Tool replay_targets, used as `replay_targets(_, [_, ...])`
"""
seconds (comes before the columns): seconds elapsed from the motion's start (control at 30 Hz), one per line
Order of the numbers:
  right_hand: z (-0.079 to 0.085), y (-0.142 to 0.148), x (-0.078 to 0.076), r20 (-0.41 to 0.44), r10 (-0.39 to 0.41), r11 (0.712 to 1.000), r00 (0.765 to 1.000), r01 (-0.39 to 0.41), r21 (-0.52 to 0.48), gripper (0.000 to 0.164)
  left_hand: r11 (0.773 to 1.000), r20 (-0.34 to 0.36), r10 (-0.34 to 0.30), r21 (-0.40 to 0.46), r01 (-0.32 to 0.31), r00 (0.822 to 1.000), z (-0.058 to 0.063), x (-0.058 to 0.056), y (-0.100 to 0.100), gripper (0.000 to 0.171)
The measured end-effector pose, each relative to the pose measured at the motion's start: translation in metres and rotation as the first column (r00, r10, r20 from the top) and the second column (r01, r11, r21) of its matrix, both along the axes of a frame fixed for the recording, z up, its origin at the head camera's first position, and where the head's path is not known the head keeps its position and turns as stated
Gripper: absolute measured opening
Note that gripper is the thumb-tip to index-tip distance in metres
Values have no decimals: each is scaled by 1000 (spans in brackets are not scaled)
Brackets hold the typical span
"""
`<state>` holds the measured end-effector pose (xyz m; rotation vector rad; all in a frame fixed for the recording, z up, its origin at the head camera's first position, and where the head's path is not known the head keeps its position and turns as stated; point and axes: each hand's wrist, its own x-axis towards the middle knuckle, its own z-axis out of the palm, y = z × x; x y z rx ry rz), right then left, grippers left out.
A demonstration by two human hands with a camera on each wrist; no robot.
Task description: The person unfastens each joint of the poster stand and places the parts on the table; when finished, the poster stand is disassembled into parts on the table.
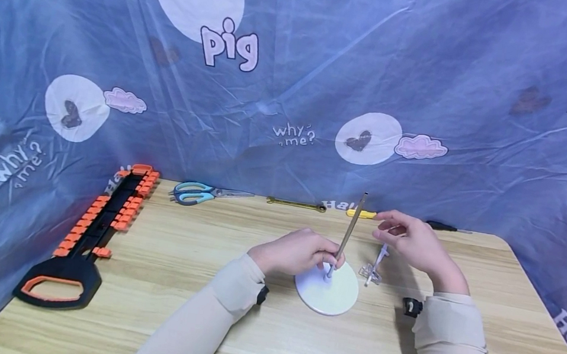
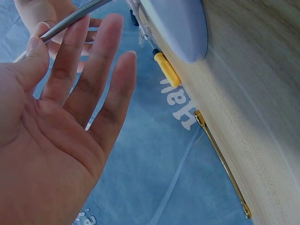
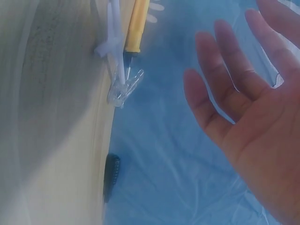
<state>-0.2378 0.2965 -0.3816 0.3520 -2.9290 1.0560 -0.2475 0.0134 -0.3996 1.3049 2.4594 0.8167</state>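
Observation:
A round white base sits on the table with a slim metal rod standing from its middle, leaning slightly right. My left hand pinches this rod low down, just above the base. In the left wrist view the thumb and index finger meet on the rod while the other fingers stay extended. To the right of the rod, my right hand hovers above the table with relaxed fingers, holding nothing. Below it lies a white plastic stem with a clear piece, also visible in the right wrist view.
Along the back edge lie blue-handled scissors, a golden wrench, a yellow-handled screwdriver and a black-handled tool. A black and orange rack with a handle lies at the left. Blue printed cloth hangs around the table.

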Motion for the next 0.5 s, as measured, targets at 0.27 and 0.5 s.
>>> replay_targets(0.27, [2,-4,-1,8,9,1000,1000,-9,-9,37,1000,-13,-6,4,6,1000,0,0,-1,18])
replay_targets(0.5, [1,-6,0,13,15,1000,1000,-15,-17,37,1000,-11,-8,3,8,1000,-1,-1,-1,19])
